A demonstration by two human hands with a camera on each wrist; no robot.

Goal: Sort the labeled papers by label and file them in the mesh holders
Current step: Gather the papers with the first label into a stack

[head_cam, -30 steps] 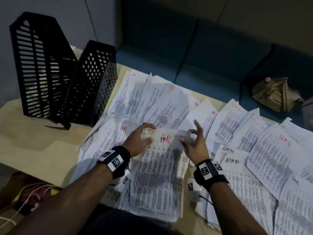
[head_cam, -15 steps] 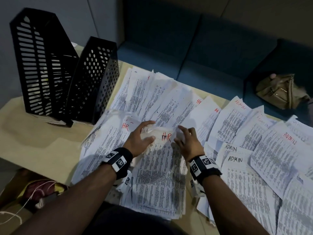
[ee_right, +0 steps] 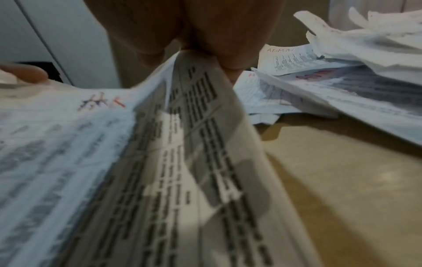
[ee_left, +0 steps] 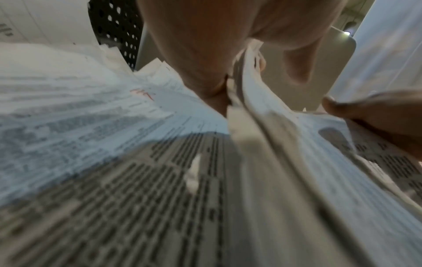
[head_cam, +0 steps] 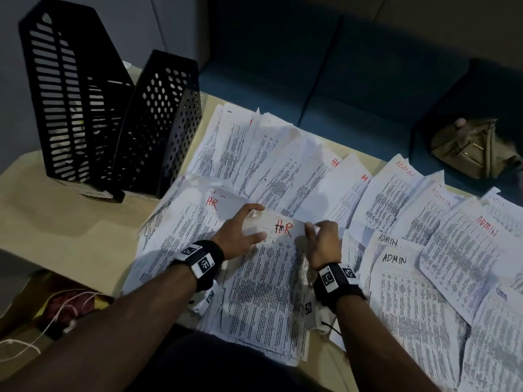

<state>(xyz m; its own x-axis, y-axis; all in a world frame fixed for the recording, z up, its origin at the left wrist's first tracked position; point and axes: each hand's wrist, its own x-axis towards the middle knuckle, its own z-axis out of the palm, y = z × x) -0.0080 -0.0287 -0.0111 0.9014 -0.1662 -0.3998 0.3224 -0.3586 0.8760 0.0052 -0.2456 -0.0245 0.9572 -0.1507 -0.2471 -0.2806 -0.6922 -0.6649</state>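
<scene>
Left hand: the left hand grips the top left corner of the HR stack, thumb on top and fingers curled under the sheets.
Right hand: the right hand pinches the stack's top right edge, fingers bent round the paper.
HR stack: it lies in front of the person on the table, its far end lifted between both hands, a red "HR" on top.
HR papers: more sheets fan out beyond the stack.
ADMIN papers: the sheets spread to the right.
Mesh holders: two black holders stand upright, touching, at the table's far left.
Bag: an olive bag sits on the blue sofa.
</scene>
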